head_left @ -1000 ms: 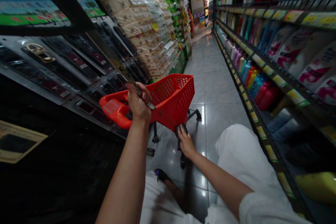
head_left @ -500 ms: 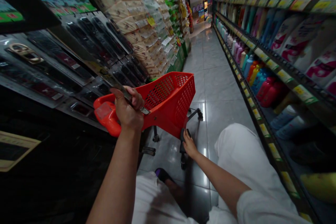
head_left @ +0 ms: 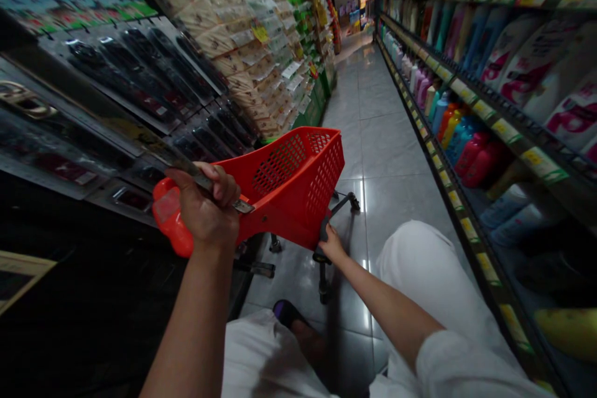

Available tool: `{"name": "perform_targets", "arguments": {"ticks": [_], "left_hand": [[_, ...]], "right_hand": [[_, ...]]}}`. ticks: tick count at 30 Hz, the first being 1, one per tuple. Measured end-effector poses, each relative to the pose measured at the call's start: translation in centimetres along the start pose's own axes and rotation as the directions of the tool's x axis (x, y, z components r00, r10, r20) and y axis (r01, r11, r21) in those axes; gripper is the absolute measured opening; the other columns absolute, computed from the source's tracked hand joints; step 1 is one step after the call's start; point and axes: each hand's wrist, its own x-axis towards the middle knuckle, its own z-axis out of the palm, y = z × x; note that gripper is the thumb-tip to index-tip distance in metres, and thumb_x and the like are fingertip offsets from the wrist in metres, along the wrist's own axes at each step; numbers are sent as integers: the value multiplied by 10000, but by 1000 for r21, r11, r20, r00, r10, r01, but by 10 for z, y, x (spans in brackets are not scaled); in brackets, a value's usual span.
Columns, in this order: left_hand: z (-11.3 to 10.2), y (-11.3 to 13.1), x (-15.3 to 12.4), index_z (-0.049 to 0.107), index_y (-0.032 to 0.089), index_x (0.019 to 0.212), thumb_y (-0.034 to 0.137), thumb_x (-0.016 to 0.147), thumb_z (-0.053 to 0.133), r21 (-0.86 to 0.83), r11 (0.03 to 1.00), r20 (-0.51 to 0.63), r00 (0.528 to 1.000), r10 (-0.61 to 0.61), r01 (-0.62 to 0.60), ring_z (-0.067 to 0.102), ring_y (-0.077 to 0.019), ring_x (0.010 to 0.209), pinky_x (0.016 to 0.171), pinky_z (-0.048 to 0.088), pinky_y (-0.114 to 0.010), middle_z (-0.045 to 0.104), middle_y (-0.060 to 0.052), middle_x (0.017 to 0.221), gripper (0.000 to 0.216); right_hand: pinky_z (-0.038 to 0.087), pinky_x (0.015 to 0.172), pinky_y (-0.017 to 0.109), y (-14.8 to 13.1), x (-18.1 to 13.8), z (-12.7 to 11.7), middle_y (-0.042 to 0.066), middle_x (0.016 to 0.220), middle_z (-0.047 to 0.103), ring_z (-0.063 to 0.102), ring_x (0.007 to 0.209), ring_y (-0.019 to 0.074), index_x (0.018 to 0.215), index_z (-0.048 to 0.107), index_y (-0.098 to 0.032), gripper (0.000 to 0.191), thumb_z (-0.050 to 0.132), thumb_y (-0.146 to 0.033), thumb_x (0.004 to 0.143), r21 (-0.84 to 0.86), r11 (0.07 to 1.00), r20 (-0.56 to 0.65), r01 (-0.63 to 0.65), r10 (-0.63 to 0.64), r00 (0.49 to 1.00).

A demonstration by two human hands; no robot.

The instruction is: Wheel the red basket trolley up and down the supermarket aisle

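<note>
A small red plastic shopping cart (head_left: 298,186) stands tilted in a shop aisle in front of me. My left hand (head_left: 205,211) is closed around a thin dark packaged item (head_left: 205,181) with a silvery end, held over the cart's red handle (head_left: 170,224). My right hand (head_left: 332,245) reaches low under the basket and grips the cart's dark frame (head_left: 323,242) near a wheel post. My knees in white trousers (head_left: 420,280) show below.
Hanging blister packs (head_left: 140,87) and stacked packets (head_left: 252,56) line the left rack. Shelves of coloured bottles (head_left: 457,137) with yellow price tags run along the right. The grey tiled floor (head_left: 377,124) stretches ahead down the aisle.
The cart's handle end and my left hand have drifted left and slightly down. My right hand moved from the wheel post up onto the frame beneath the basket.
</note>
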Motion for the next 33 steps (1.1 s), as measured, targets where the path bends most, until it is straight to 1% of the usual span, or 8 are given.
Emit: {"name": "perform_targets", "arguments": {"ticks": [3,6,9,15,20,23,29,33], "left_hand": [[-1,0,0,529,215,605,644,933,481,11,1000,7,1000,-1,1,199,-64,361,411,111,-283,263,55,451,542],[0,0,-1,537,210,608,634,935,485,6,1000,9,1000,11,-11,195,-66,370,411,107,-274,261,54,452,538],[1,0,-1,543,204,611,626,940,480,-1,1000,5,1000,15,-15,189,-68,378,409,110,-259,259,54,454,539],[3,1,-2,525,202,593,644,937,464,-7,1000,-48,999,-4,4,181,-67,382,394,118,-247,252,52,465,564],[3,0,-3,520,202,595,671,911,493,0,1000,-52,999,-6,6,175,-65,391,398,118,-240,245,55,468,566],[1,-2,-2,525,203,600,664,908,510,-3,1000,-37,999,7,-7,181,-65,389,400,122,-243,251,55,469,554],[4,-2,-1,509,204,595,655,921,488,-10,1000,-46,999,4,-5,187,-68,377,403,128,-251,250,59,457,557],[6,-1,-2,483,207,588,663,921,472,-17,1000,-74,997,-24,23,189,-71,366,397,128,-253,258,62,452,565]], "right_hand": [[476,1070,426,-15,5,-3,135,1288,637,590,1223,269,1455,499,-127,772,527,-112,684,148,977,-97,-151,166,981],[389,1162,427,-30,25,-13,139,1447,534,484,1368,255,1491,452,-155,762,545,-141,735,260,964,-188,-62,113,976],[307,1213,460,-42,32,-14,139,1574,399,351,1476,247,1529,386,-170,740,562,-203,811,292,956,-161,20,29,987],[298,1217,496,-73,9,6,177,1540,389,345,1472,276,1518,419,-156,687,491,-124,836,245,965,-233,-89,148,961],[299,1227,452,-106,16,-10,124,1523,383,350,1459,244,1534,405,-234,715,499,-96,838,130,974,-211,184,-155,965],[307,1225,430,-97,22,-19,121,1528,360,343,1459,230,1527,415,-223,718,458,-65,827,78,973,-179,219,-203,963],[349,1185,475,-60,41,-12,153,1352,478,455,1335,262,1472,492,-164,667,464,-103,808,214,975,-236,-60,111,965],[381,1161,461,-77,66,-23,129,1280,514,504,1252,254,1465,505,-193,599,504,-187,866,177,984,-233,22,21,972]]}}
